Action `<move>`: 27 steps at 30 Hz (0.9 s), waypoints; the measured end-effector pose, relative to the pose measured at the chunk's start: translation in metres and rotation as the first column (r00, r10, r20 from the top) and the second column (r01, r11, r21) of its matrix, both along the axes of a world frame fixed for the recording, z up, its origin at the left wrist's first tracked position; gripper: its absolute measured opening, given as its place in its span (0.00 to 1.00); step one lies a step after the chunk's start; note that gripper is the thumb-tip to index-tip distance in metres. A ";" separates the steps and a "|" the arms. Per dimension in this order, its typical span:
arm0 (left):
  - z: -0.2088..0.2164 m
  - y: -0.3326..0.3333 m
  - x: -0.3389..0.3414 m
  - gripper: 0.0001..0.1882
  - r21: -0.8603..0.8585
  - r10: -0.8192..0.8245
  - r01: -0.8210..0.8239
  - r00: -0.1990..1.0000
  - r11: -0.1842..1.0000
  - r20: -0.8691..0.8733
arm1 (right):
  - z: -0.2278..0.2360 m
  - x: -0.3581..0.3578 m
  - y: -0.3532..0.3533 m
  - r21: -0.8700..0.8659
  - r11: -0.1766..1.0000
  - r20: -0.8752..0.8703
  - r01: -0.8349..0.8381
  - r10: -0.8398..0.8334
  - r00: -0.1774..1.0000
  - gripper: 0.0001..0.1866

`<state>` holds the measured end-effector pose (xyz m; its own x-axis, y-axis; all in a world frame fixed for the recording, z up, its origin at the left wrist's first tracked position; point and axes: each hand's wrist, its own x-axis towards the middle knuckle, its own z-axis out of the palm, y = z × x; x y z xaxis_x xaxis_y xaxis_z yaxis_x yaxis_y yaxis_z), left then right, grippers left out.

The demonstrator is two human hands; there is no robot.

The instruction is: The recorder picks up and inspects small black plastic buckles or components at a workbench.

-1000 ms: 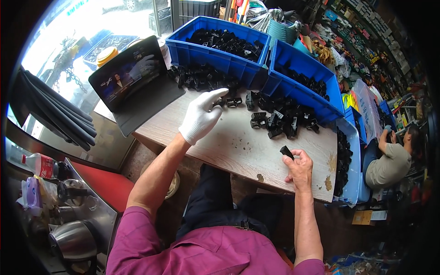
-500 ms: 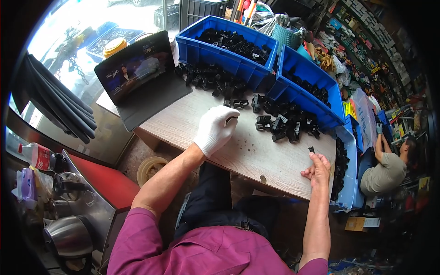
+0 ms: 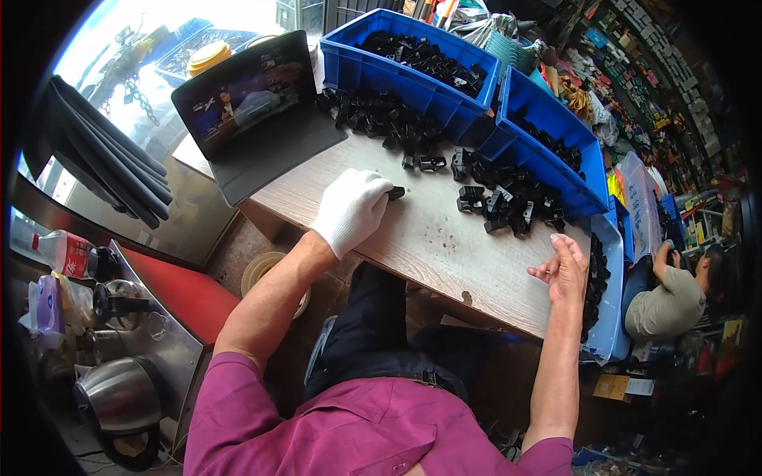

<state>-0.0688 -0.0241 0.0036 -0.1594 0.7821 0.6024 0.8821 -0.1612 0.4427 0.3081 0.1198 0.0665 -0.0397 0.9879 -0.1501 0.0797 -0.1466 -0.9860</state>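
Note:
My left hand point(image 3: 353, 208), in a white knitted glove, is closed over the pale wooden tabletop point(image 3: 468, 258). A small black plastic part point(image 3: 397, 193) sticks out from its fingertips. Near the right end of the table is my bare right hand point(image 3: 565, 270), fingers loosely bent and apart, with nothing visible in them. Beyond it lies a pile of black plastic parts point(image 3: 508, 202), and another heap of black parts point(image 3: 389, 123) sits against the far bin. A light-blue bin point(image 3: 609, 317) of black parts stands just right of my right hand.
Two blue bins point(image 3: 405, 79) point(image 3: 548, 170) with black parts line the table's far side. A tablet in a dark case point(image 3: 254, 103) stands at the left. A steel kettle point(image 3: 119, 397) and a bottle point(image 3: 67, 252) are at lower left. Another person point(image 3: 671, 297) sits at far right.
My right hand has shifted slightly right and up; the small black piece at its fingertips no longer shows. My left hand has turned, exposing the part it holds. The view has shifted slightly.

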 end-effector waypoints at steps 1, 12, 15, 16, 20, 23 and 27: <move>0.000 0.000 0.001 0.06 -0.011 0.022 -0.023 0.999 1.000 -0.029 | -0.002 -0.015 -0.005 0.012 0.999 -0.015 -0.052 0.053 0.999 0.17; 0.004 0.004 0.014 0.04 0.044 0.025 -0.021 0.996 0.999 -0.090 | -0.015 -0.167 -0.044 -0.057 0.934 0.117 -0.352 0.356 0.927 0.17; 0.001 0.005 0.009 0.05 0.000 -0.008 0.008 0.993 1.000 -0.121 | -0.015 -0.199 -0.038 -0.042 0.941 0.278 -0.337 0.335 0.900 0.16; 0.001 0.004 0.010 0.08 -0.010 -0.015 0.014 0.994 1.000 -0.105 | -0.014 -0.208 -0.033 -0.033 0.939 0.328 -0.342 0.333 0.884 0.19; 0.002 -0.016 0.020 0.07 -0.033 0.059 -0.060 0.997 0.998 -0.042 | -0.013 -0.234 -0.026 -0.065 0.954 0.514 -0.294 0.285 0.809 0.24; 0.002 -0.025 0.022 0.07 0.015 0.086 -0.086 0.996 0.996 0.025 | -0.013 -0.249 -0.026 -0.048 0.949 0.577 -0.311 0.281 0.767 0.25; 0.002 -0.022 0.024 0.07 0.073 0.093 -0.095 0.995 0.993 0.032 | -0.016 -0.262 -0.023 -0.028 0.954 0.651 -0.298 0.244 0.719 0.28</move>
